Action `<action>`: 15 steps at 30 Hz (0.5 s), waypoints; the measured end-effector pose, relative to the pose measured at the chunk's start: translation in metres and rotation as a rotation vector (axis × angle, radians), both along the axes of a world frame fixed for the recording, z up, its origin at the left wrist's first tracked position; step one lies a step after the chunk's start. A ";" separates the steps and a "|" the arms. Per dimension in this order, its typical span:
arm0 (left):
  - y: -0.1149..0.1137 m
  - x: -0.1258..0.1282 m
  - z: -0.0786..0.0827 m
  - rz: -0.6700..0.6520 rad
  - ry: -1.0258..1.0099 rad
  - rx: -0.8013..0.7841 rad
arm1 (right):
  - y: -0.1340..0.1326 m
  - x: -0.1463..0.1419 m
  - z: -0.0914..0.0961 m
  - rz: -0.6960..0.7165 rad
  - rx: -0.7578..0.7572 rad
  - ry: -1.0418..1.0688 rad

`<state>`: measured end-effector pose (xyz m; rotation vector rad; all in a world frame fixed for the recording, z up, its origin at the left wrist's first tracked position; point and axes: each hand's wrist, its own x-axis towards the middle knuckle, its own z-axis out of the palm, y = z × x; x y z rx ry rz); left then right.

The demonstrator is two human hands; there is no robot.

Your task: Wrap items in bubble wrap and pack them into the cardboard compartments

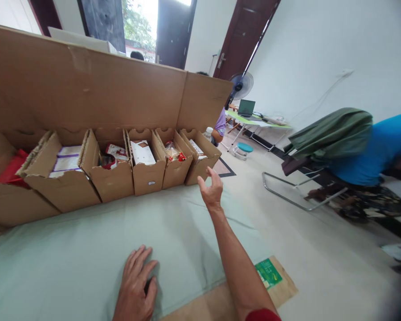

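My right hand (pixel 212 189) is raised over the far right part of the green cloth (pixel 96 249), just in front of the rightmost cardboard bin (pixel 202 162). Its thumb and fingers are apart and nothing is between them. Inside that bin lies a white packet with dark print (pixel 198 149). My left hand (pixel 137 283) rests on the cloth near the front edge, fingers stretched out, holding nothing. To the left, a bin (pixel 175 171) has a clear bag with red ends (pixel 173 152), and another bin (pixel 149 178) holds a white box (pixel 142 152).
More bins hold red-and-white packs (pixel 116 152), purple-edged packs (pixel 67 158) and a red packet (pixel 13 167). A tall cardboard panel (pixel 120 89) stands behind. A brown piece with a green label (pixel 269 273) lies by my right forearm. A person in blue (pixel 364 151) sits at right.
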<state>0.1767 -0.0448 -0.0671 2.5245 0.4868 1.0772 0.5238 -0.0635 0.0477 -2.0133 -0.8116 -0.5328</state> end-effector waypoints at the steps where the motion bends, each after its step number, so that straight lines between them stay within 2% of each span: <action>1: 0.000 -0.001 0.000 -0.002 0.011 -0.017 | 0.000 -0.007 0.011 0.086 -0.028 -0.025; 3: -0.001 -0.001 0.001 0.000 0.025 -0.048 | 0.013 -0.019 0.036 0.201 -0.187 -0.034; 6: -0.002 0.000 0.002 0.016 0.021 -0.078 | 0.043 -0.030 0.071 0.195 -0.525 -0.015; 7: -0.003 0.000 0.001 0.020 0.016 -0.086 | 0.050 -0.033 0.079 0.178 -0.587 -0.011; 9: -0.004 0.002 0.001 0.025 0.001 -0.113 | 0.052 -0.040 0.087 0.163 -0.614 -0.014; 10: -0.004 0.003 0.001 0.029 -0.009 -0.134 | 0.046 -0.045 0.087 0.164 -0.609 -0.020; 12: -0.003 0.004 0.000 0.038 -0.030 -0.194 | 0.018 -0.058 0.083 0.187 -0.593 -0.034; 15: -0.002 0.003 0.000 0.070 -0.053 -0.309 | -0.060 -0.079 0.076 0.295 -0.453 -0.093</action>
